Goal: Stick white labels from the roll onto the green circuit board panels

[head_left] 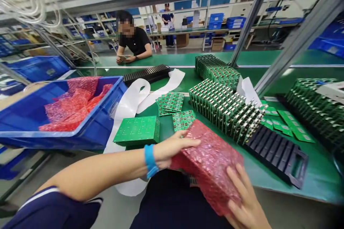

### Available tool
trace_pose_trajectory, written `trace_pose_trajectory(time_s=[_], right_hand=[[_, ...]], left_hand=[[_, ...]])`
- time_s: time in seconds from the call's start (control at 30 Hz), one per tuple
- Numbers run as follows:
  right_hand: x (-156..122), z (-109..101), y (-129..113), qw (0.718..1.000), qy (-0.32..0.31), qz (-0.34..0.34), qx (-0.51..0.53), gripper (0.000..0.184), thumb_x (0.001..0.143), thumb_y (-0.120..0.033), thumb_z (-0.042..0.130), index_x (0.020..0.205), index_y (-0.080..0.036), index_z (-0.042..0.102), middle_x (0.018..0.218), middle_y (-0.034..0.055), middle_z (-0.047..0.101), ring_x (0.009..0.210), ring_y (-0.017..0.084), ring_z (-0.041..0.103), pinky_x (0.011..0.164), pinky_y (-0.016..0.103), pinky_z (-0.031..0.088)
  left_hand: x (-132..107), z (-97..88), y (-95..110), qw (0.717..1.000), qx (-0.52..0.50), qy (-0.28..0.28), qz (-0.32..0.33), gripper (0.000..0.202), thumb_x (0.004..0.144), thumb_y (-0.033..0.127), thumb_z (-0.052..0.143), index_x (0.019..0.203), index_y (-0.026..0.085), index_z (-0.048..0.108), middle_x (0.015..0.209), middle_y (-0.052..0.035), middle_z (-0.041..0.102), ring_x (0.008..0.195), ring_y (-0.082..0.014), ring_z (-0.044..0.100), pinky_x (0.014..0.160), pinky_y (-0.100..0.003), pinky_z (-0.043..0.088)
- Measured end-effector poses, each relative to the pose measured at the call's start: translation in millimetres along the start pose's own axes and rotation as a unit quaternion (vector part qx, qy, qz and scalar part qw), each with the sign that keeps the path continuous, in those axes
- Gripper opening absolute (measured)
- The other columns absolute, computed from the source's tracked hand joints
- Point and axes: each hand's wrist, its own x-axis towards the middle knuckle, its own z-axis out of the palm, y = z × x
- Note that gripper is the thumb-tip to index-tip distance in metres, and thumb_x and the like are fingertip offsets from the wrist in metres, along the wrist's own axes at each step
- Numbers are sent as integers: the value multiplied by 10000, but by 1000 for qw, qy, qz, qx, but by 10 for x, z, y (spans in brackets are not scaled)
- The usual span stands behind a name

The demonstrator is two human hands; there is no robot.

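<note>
A block-shaped bundle in pink bubble wrap (212,154) is held above the front edge of the green bench, over my lap. My left hand (178,146), with a blue band on its wrist, grips the bundle's left end, thumb on top. Around its right end curls my right hand (243,195), fingers pressed to the wrap. Under the bundle a bit of green circuit board shows; the rest inside is hidden by the wrap. Left of the hands sits a neat stack of green circuit boards (138,128). Loose circuit boards (172,102) lie behind the bundle.
On the left stands a blue bin (88,125) with pink bubble wrap (77,103) inside. White paper strip (126,102) trails over the bench. A black slotted rack (279,154) with upright boards (225,103) stands right. A metal post (295,35) slants nearby. Another person (137,41) leans opposite.
</note>
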Motion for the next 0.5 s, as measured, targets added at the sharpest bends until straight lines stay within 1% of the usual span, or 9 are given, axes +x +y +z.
trace_pose_trajectory(time_s=[0.03, 0.1, 0.17, 0.23, 0.3, 0.37, 0.43, 0.47, 0.5], right_hand=[[-95, -34, 8, 1000, -9, 10, -11, 843, 749, -77, 580, 1403, -419, 173, 1466, 76, 231, 1282, 398, 275, 864, 710, 341], [-236, -91, -25, 997, 26, 64, -38, 848, 696, -151, 674, 1388, -395, 249, 1426, 86, 307, 1214, 404, 380, 847, 663, 399], [-305, -107, -124, 979, 88, 176, -57, 837, 674, -222, 713, 1388, -327, 291, 1351, 113, 395, 1132, 393, 465, 846, 620, 427], [-319, -82, -244, 941, 136, 302, -69, 765, 722, -296, 679, 1389, -227, 310, 1274, 150, 455, 1086, 382, 503, 850, 581, 444], [-312, -67, -321, 909, 131, 386, -83, 736, 773, -393, 633, 1387, -155, 304, 1253, 176, 467, 1089, 377, 503, 863, 546, 450], [-292, -134, -327, 905, 80, 405, -101, 799, 780, -522, 604, 1398, -136, 275, 1263, 181, 469, 1084, 365, 513, 838, 497, 480], [-228, -306, -267, 919, 22, 374, -120, 800, 814, -656, 448, 1402, -139, 281, 1274, 179, 470, 1086, 358, 513, 823, 488, 486], [-166, -417, -216, 929, 4, 345, -134, 752, 847, -665, 354, 1395, -152, 309, 1277, 173, 473, 1092, 355, 508, 835, 502, 471], [-82, -530, -154, 939, -2, 311, -147, 670, 890, -627, 272, 1376, -173, 355, 1282, 160, 473, 1115, 349, 490, 868, 523, 441]], left_hand=[[111, 64, -23, 999, -10, -32, -30, 363, 688, 330, 703, 993, 161, 602, 867, -44, 656, 774, -175, 624, 764, -322, 478], [299, 154, -59, 992, 6, -92, -90, 340, 753, 454, 606, 912, 154, 626, 823, -38, 644, 736, -150, 598, 737, -291, 468], [421, 204, -93, 985, 63, -123, -105, 487, 809, 601, 433, 925, 172, 630, 854, -40, 633, 724, -143, 576, 709, -278, 457], [510, 235, -146, 980, 154, -119, -45, 547, 814, 647, 365, 1047, 210, 596, 937, -43, 618, 752, -157, 565, 715, -290, 450], [604, 264, -236, 963, 246, -89, 61, 512, 825, 602, 400, 1140, 225, 544, 1014, -51, 589, 855, -186, 550, 802, -321, 435], [705, 300, -360, 935, 320, -33, 149, 470, 837, 560, 419, 1157, 233, 526, 1035, -56, 555, 998, -218, 493, 930, -361, 376], [796, 338, -492, 915, 358, 23, 183, 477, 832, 578, 415, 1159, 244, 513, 1027, -60, 503, 1063, -235, 447, 999, -390, 319], [832, 356, -550, 909, 368, 45, 189, 483, 827, 584, 421, 1174, 257, 497, 1020, -59, 474, 1072, -237, 437, 1013, -397, 306], [862, 373, -598, 905, 373, 60, 197, 484, 826, 580, 429, 1193, 267, 477, 1019, -59, 447, 1078, -236, 430, 1021, -398, 299]])
